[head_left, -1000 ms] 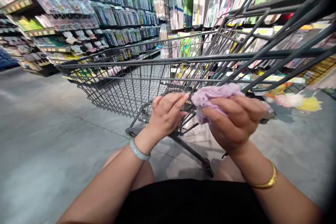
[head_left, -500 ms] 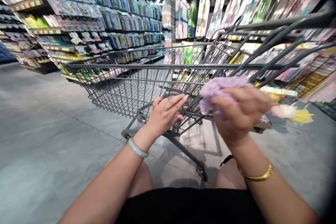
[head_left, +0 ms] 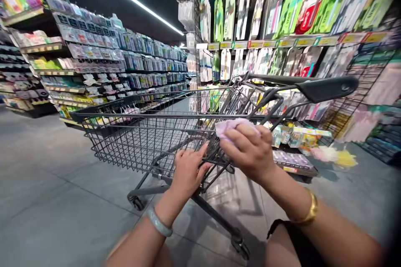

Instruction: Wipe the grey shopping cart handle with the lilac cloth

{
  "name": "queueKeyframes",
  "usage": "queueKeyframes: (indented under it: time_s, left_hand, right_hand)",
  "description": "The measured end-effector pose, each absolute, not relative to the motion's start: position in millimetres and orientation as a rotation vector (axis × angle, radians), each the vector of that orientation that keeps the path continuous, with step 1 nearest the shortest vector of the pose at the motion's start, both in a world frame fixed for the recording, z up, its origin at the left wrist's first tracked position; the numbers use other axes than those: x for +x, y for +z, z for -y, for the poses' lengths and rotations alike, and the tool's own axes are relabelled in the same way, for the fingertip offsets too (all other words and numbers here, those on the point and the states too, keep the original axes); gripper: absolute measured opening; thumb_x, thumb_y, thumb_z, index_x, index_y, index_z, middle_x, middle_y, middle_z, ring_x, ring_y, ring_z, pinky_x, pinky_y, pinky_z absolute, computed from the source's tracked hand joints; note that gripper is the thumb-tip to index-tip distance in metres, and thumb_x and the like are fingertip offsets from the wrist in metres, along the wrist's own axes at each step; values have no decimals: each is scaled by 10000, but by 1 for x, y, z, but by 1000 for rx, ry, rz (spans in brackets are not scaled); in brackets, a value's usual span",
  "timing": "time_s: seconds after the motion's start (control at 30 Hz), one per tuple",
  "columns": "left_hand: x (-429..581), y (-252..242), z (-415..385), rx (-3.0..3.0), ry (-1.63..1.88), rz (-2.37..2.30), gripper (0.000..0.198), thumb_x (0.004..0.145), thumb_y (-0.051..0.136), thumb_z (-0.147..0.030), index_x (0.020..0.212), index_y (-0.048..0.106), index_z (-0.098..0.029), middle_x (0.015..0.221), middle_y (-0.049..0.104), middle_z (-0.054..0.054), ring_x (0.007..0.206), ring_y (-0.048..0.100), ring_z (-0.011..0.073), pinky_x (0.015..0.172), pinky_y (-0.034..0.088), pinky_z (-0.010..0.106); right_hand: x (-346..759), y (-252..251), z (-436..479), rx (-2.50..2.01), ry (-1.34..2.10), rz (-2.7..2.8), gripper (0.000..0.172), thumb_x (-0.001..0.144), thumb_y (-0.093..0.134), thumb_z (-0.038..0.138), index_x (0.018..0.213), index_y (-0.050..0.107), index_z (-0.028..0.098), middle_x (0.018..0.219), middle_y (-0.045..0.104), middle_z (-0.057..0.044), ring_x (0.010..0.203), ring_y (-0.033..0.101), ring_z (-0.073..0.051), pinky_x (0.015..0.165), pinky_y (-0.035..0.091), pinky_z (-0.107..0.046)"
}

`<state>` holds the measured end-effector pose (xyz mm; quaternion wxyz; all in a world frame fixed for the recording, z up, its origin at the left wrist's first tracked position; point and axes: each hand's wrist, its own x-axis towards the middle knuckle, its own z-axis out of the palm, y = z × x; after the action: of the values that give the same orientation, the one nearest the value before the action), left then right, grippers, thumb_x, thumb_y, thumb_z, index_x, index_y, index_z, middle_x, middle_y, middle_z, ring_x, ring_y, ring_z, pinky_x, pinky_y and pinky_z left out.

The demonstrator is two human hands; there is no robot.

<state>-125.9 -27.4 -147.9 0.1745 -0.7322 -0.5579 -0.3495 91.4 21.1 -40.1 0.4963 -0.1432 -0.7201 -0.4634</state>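
Our right hand [head_left: 250,152] pinches a lilac cloth [head_left: 229,125] against the cart [head_left: 125,144], our left hand [head_left: 188,171] resting its grip spread on the wires; yellow shelf labels [head_left: 283,43] are unreadable.

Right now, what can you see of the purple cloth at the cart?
The cloth is pale lilac, soft and fuzzy-looking, bunched into a small wad. Most of it is hidden under the right hand, whose fingers press it against the wire rear wall of the shopping cart. Only its upper edge shows above the knuckles. The left hand rests on the wires beside it, seemingly not touching it.
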Motion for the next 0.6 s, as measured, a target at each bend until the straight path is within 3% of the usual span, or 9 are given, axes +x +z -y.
queueKeyframes:
  time_s: [0.13, 0.23, 0.43, 0.6]
  left_hand:
    - [-122, -145, 30, -1990, -983, 1556, 527, 965, 575, -349, 1468, 463, -241, 1107, 744, 54, 1078, 618, 215, 956, 323, 407]
    - [-117, -140, 33, -1892, -1002, 1507, 447, 970, 569, -324, 1412, 537, -265, 1124, 752, 47, 1131, 608, 234, 976, 295, 429]
    - [-110, -133, 39, -1820, -1061, 1458, 408, 956, 570, -247, 1364, 586, -237, 1088, 765, 52, 1131, 623, 240, 966, 293, 429]
    - [-109, -134, 42, -1853, -1088, 1412, 395, 949, 564, -221, 1341, 601, -246, 1144, 748, 47, 1155, 617, 222, 996, 284, 423]
  right_hand:
    - [117, -6, -25, -424, -1126, 1587, 136, 885, 686, 260, 1020, 701, 255, 1109, 716, -39, 1116, 590, -233, 919, 377, -413]
    - [122, 5, -23, -515, -1043, 1433, 101, 891, 657, 209, 973, 714, 226, 1094, 705, -74, 1106, 590, -257, 900, 393, -429]
    - [135, -4, -21, -309, -1287, 1799, 79, 849, 726, 262, 924, 722, 286, 1074, 741, 28, 1028, 634, -203, 886, 407, -393]
    - [170, 21, -22, -545, -995, 1500, 264, 894, 598, 304, 1026, 750, 133, 1132, 673, -102, 1119, 619, -294, 937, 415, -429]
